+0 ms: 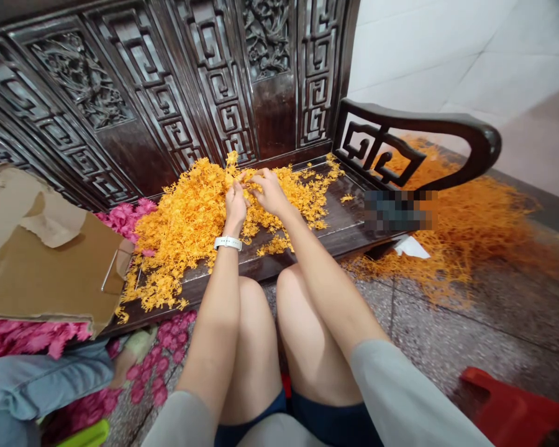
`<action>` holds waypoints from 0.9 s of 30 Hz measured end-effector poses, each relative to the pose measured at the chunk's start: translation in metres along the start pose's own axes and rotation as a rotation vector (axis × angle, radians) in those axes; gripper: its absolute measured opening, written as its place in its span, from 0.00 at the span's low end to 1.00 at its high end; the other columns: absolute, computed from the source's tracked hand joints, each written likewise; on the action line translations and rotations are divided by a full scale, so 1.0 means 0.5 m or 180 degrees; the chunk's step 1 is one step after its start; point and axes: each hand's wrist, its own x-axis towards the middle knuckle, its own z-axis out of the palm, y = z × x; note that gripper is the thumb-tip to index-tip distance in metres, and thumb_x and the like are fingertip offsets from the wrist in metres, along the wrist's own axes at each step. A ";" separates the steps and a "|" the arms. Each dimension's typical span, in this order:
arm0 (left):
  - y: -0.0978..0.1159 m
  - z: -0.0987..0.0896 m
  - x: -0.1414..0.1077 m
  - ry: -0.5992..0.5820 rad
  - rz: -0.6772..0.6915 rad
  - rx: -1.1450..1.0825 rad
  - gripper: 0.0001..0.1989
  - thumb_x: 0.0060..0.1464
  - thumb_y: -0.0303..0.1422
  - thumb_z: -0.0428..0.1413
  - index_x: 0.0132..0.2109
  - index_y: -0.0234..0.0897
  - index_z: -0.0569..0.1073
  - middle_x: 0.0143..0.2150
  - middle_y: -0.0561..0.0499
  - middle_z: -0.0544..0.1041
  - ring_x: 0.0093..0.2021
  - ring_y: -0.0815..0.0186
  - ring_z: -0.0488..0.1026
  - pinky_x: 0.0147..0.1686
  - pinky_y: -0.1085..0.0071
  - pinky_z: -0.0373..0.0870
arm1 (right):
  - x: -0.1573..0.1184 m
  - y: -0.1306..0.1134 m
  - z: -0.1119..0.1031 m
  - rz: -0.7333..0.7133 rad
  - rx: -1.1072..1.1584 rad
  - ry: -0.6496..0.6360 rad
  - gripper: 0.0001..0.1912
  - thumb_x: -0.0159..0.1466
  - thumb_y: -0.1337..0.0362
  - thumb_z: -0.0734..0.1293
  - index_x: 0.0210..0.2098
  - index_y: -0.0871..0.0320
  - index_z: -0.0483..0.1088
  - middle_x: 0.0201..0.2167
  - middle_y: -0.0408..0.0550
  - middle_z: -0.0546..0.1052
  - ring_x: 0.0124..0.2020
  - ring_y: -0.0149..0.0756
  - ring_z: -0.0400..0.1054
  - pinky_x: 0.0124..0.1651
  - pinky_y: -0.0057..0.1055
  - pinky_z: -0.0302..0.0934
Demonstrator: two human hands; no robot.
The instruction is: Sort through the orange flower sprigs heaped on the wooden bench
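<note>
The left fingers (pixel 236 189) were together, apparently clamped on a yellow-orange artificial blossom piece (pixel 231 162) that stood up just beyond their tips. The right fingers (pixel 259 179) were bent inward just beside the left ones; whether they were closed on anything, I could not tell. Around and beneath both sets of fingers spread a heap of yellow-orange artificial blossoms (pixel 177 226), piled highest to their left and thinning out to their right, on a dark wooden desk (pixel 347 233). Behind the fingers rose a carved lattice back (pixel 272 115), and to their right curved a carved armrest (pixel 451 127). Beyond that armrest, well to the right of the fingers, a tangle of orange strands (pixel 489 230) lay on the floor (pixel 419 326). To the left of the fingers, pink petals (pixel 125 217) showed past the heap, and farther left stood a torn cardboard box (pixel 51 267). A white wristband (pixel 228 243) circled the left wrist, nearer the viewer than the fingers. Well to the lower left of them was another person's jeans-clad leg (pixel 51 385).
</note>
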 end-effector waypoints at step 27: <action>0.054 0.017 -0.027 -0.0155 -0.0332 -0.0255 0.05 0.61 0.25 0.68 0.38 0.33 0.78 0.38 0.48 0.80 0.22 0.79 0.57 0.20 0.79 0.53 | 0.000 0.098 -0.018 0.2817 0.3291 0.2048 0.08 0.70 0.67 0.65 0.49 0.55 0.69 0.41 0.47 0.84 0.34 0.32 0.75 0.34 0.26 0.68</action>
